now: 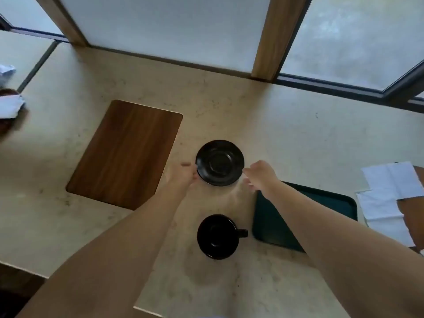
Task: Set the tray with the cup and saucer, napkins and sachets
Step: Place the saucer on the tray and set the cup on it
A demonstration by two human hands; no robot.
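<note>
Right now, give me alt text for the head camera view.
Both hands, left hand and right hand, reach either side of a black saucer on a beige counter. A black cup sits nearer, beside a dark green tray.

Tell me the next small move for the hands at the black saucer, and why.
Probably close both hands on the saucer and lift it toward the green tray. The left hand and right hand flank its rim, open; the tray looks bare, and the cup needs the saucer there first.
</note>
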